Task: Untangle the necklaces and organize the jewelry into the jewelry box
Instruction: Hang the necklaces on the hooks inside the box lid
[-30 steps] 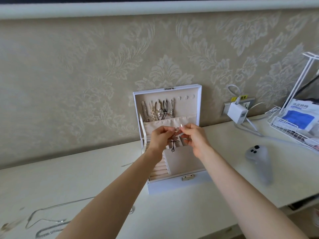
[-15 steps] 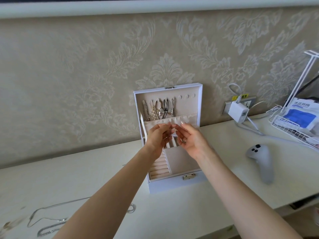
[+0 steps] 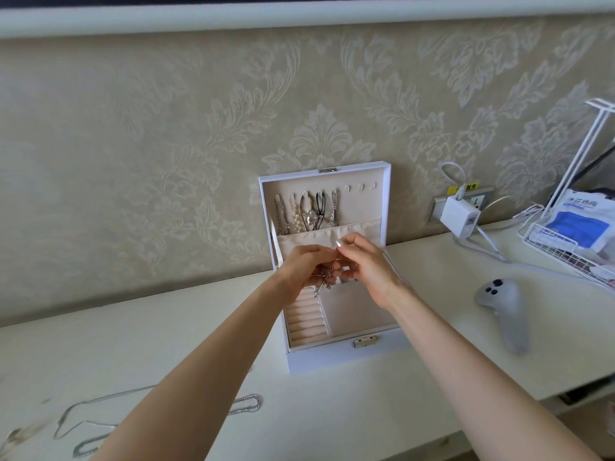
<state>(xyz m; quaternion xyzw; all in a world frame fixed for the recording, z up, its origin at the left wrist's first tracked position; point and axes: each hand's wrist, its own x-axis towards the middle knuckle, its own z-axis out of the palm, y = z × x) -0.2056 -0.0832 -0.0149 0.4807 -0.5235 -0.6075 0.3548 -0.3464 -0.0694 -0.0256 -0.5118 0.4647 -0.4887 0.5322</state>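
Both hands meet over the open jewelry box [image 3: 332, 362]. The left hand [image 3: 304, 271] has its fingers curled round a small silver necklace [image 3: 322, 283], whose pendant dangles just below the knuckles. The right hand [image 3: 369, 271], close beside it, seems to pinch the fine chain between thumb and forefinger, though the chain is too thin to trace.

Just beyond the hands stands the lid [image 3: 372, 207], with hung necklaces [image 3: 309, 214] above the left hand and free hooks [image 3: 359, 187] above the right. The step looks like readying this piece for a hook. It is best to keep the pinch light, draw the hands slowly apart until the chain opens into a clean loop, and let the pendant hang free. Then lift it to a free hook, clear of the hung ones.

More chains [image 3: 244, 404] wait on the worktop [image 3: 366, 410], well back from the left hand, beside its forearm.
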